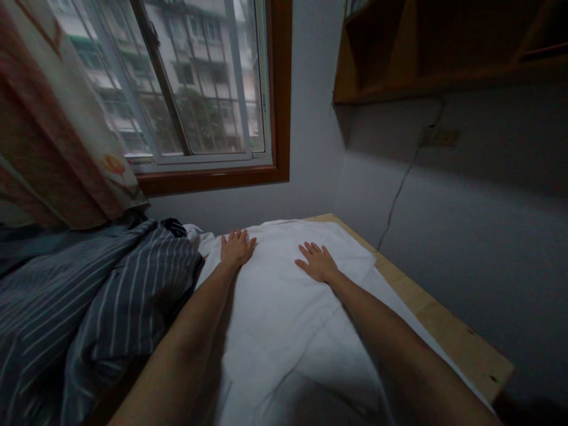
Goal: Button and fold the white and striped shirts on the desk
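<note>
While the left hand (237, 248) and right hand (317, 262) lie palm-down, fingers extended and spread, touching but not grasping the white cloth (275, 302) over the wooden board (426, 296), the wall shelf (377, 90) at upper right has compartments too dark to read.

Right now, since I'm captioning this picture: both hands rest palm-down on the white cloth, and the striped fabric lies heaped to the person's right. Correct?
Not quite: the head view shows the striped fabric heaped to the person's left, not right. The left hand and right hand do rest palm-down on the white cloth.
</note>
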The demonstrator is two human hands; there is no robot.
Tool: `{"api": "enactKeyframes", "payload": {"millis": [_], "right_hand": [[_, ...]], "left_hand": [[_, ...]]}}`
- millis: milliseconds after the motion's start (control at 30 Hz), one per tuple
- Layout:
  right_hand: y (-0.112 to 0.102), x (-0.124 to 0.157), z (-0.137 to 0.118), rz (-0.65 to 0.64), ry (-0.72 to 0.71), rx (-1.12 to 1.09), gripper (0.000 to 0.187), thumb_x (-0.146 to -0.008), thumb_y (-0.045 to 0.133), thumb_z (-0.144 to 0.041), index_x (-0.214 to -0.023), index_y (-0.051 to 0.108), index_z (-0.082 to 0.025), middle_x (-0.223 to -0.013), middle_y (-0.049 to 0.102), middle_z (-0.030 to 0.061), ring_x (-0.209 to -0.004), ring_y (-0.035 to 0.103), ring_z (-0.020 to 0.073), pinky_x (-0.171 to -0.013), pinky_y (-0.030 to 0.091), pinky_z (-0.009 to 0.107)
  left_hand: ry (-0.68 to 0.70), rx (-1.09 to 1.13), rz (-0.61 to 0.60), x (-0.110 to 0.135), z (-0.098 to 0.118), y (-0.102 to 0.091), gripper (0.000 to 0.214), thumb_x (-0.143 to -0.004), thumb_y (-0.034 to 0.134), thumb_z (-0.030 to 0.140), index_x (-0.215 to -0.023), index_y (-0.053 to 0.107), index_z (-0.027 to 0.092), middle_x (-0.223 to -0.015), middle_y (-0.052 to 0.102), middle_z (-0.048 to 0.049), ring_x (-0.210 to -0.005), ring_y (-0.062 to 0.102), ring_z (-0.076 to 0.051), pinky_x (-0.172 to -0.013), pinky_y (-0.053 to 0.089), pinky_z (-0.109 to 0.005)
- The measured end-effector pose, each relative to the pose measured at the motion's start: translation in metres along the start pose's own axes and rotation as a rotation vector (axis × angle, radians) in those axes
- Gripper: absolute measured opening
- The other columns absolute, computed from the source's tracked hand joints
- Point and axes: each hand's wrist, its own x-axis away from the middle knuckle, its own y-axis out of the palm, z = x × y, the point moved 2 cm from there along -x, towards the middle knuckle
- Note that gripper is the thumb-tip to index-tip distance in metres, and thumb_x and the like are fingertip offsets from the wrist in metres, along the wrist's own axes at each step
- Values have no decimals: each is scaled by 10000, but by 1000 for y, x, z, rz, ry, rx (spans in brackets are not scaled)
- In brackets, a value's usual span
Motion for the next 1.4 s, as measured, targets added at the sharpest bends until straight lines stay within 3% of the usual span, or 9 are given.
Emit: {"api": "enactKeyframes", "payload": {"millis": [133, 267, 400, 500, 767, 933, 1033, 1200, 1400], "right_hand": [[-1, -1, 0, -11, 3, -10, 747, -923, 173, -673, -1519, 218, -224, -1589, 183, 63, -1457, 142, 265, -1158, 90, 512], [-2, -1, -1, -23, 11, -6, 744, -921, 173, -673, -1521, 206, -234, -1595, 162, 60, -1458, 132, 260, -1159, 76, 505], [-2, 0, 0, -44, 13, 20, 730, -927, 166, -655, -1524, 188, -234, -1598, 149, 57, -1459, 125, 256, -1155, 85, 510], [-1, 0, 0, -46, 9, 22, 725, -931, 171, -646, -1522, 194, -226, -1597, 156, 60, -1459, 125, 258, -1152, 97, 512], [-18, 17, -19, 224, 23, 1, 514, -966, 347, -387, -1414, 412, -143, -1499, 381, 139, -1392, 303, 234, -1159, 99, 463], [-30, 75, -90, 218, -408, -210, 449, -958, 397, -359, -1343, 500, -153, -1420, 486, 130, -1323, 410, 217, -1123, 267, 398], [-30, 126, -139, 57, -672, -309, 632, -914, 498, -473, -1422, 393, -111, -1477, 403, 170, -1363, 358, 251, -1122, 282, 420], [-35, 173, -182, 84, -590, -459, 710, -898, 508, -545, -1452, 340, -132, -1532, 292, 191, -1383, 321, 290, -1095, 313, 487], [-48, 203, -224, 31, -1048, -258, 656, -910, 483, -563, -1400, 407, -134, -1481, 399, 161, -1374, 336, 266, -1110, 301, 471]], "left_hand": [[203, 8, -39, 37, 27, -30, 608, -876, 437, 607, -1369, 494, 255, -1540, 316, -103, -1437, 168, -361, -1133, 112, -577], [479, 45, -236, 118, 45, -57, 718, -845, 420, 688, -1428, 431, 268, -1561, 263, -100, -1443, 175, -343, -1142, 127, -559], [565, 46, -409, 197, 32, -63, 876, -806, 386, 766, -1511, 250, 266, -1569, 209, -111, -1455, 133, -324, -1153, 89, -549], [515, 31, -433, 220, 16, -57, 872, -821, 359, 762, -1521, 207, 264, -1580, 152, -104, -1460, 83, -328, -1150, 82, -560], [524, 64, -388, 221, 11, -50, 831, -848, 340, 738, -1520, 200, 269, -1588, 133, -91, -1462, 64, -323, -1151, 74, -561], [492, 255, -430, 207, 4, -47, 663, -914, 338, 631, -1456, 375, 252, -1561, 258, -91, -1452, 164, -298, -1153, 120, -549], [327, 578, -359, 180, -14, -55, 606, -854, 527, 564, -1342, 523, 204, -1500, 386, -123, -1384, 341, -278, -1138, 259, -463], [75, 919, -208, 131, -43, -75, 710, -786, 659, 446, -1411, 431, 197, -1475, 418, -139, -1339, 406, -289, -1057, 391, -413], [-372, 657, -91, 96, -57, -57, 596, -843, 598, 381, -1355, 464, 107, -1337, 548, -173, -1159, 577, -248, -929, 480, -327]]}}
